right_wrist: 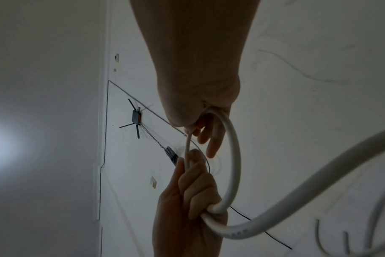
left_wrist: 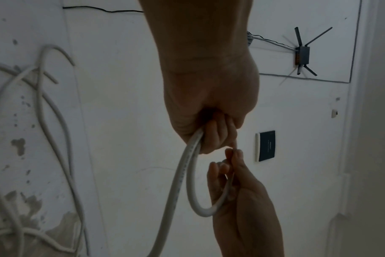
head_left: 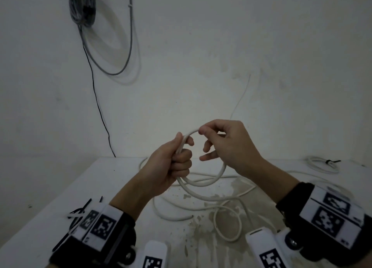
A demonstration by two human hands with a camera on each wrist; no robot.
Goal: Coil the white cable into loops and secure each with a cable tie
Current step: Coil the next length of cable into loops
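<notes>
A white cable [head_left: 203, 184] forms a small loop held above the white table [head_left: 50, 187]. My left hand [head_left: 175, 161] grips the loop's left side in a fist, both strands passing through it. My right hand [head_left: 221, 140] pinches the loop's top between thumb and forefinger, the other fingers spread. The wrist views show the same loop [right_wrist: 233, 156] running between both hands, with the cable [left_wrist: 182, 173] leaving the left fist [left_wrist: 211, 125]. The rest of the cable lies tangled on the table. Black and white cable ties [head_left: 80, 211] lie by my left wrist.
A tied white coil [head_left: 322, 165] sits at the table's far right. A grey cable bundle [head_left: 82, 5] and a thin black wire [head_left: 96, 100] hang on the wall behind. The tabletop is stained in the middle. A black router [left_wrist: 301, 53] is mounted on a side wall.
</notes>
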